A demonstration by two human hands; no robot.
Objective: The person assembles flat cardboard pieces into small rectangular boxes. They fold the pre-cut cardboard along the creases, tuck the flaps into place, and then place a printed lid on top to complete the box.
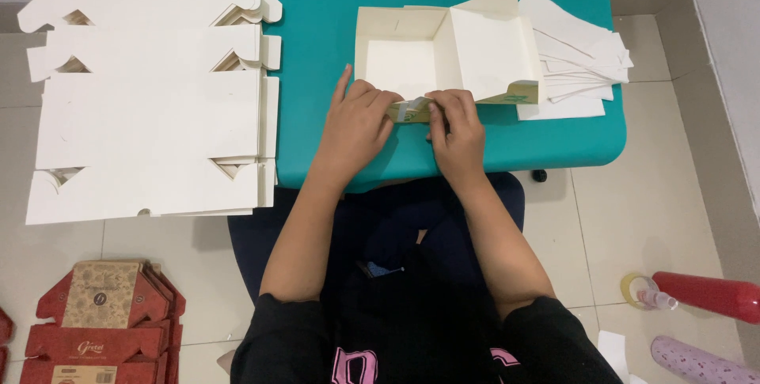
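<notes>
A half-assembled white cardboard box [412, 59] was seen lying open on the teal desk [317, 4], its near wall turned toward the person. Both hands were pressed together at that near wall: the left hand [355, 127] was laid flat with its fingers curled over the edge, and the right hand [457, 134] was pinched on the same edge, just beside it. The fingertips of the two hands almost met at a small folded flap [412, 109]. The box's lid [492, 51] was spread open to the right, resting against a fanned pile of white paper sheets [582, 59]. A tall stack of flat, unfolded white box blanks [150, 99] was piled to the left. Red printed box blanks [99, 321] were lying on the tiled floor [633, 218], and a red bottle [708, 295] was lying at the right.
</notes>
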